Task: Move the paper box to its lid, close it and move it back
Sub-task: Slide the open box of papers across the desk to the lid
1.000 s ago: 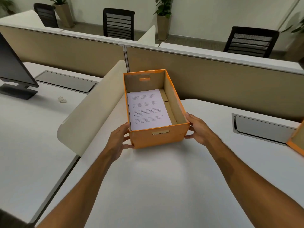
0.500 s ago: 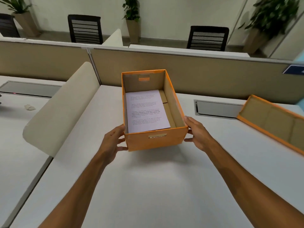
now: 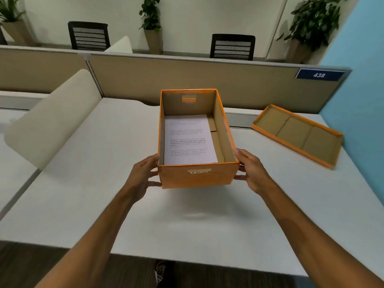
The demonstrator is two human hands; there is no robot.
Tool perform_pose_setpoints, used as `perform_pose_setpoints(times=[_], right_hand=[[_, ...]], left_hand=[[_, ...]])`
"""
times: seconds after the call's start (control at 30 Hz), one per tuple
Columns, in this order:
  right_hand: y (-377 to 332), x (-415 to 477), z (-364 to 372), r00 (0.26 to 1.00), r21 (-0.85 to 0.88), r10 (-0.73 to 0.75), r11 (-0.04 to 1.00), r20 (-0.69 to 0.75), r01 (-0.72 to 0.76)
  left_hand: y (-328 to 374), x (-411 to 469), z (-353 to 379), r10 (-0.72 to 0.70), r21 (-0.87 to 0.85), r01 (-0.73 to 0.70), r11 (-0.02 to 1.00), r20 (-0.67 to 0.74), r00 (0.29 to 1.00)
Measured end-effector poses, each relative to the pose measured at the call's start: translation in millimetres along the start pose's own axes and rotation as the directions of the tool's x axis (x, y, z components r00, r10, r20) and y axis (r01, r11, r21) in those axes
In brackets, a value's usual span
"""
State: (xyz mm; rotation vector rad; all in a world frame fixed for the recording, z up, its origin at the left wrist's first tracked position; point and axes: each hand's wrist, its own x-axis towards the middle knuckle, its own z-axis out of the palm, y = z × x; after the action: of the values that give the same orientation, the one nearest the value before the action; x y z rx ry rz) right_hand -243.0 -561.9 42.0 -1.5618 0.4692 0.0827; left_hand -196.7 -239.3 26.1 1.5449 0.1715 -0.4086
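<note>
An open orange paper box (image 3: 197, 177) is held just above the white desk (image 3: 104, 194), with a printed sheet of paper (image 3: 188, 140) lying inside it. My left hand (image 3: 143, 175) grips its left side and my right hand (image 3: 252, 172) grips its right side. The box's orange lid (image 3: 299, 135) lies upside down on the desk at the far right, apart from the box.
A cream curved divider (image 3: 54, 119) stands to the left. A beige partition wall (image 3: 207, 80) with a blue "438" sign (image 3: 319, 75) runs along the back. A blue wall (image 3: 361, 80) borders the right. Chairs and potted plants stand beyond the partition.
The box has been lifted off the desk and carried to the right in both hands. My view has swung right, so the lid has come fully into sight.
</note>
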Motion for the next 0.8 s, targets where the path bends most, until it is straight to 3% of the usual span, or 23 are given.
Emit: perform_pose_setpoints(times=[0.37, 0.8], right_hand=[[55.4, -86.9, -78.2, 0.999, 0.015, 0.029, 0.999, -0.019, -0.029], [109.3, -131.2, -85.2, 0.992, 0.16, 0.093, 0.984, -0.089, -0.077]], left_hand=[[-44.8, -91.1, 70.8, -0.04, 0.069, 0.041, 0.997, -0.015, 0.999], [-79.1, -113.6, 91.6, -0.075, 0.072, 0.074, 0.995, 0.01, 0.997]])
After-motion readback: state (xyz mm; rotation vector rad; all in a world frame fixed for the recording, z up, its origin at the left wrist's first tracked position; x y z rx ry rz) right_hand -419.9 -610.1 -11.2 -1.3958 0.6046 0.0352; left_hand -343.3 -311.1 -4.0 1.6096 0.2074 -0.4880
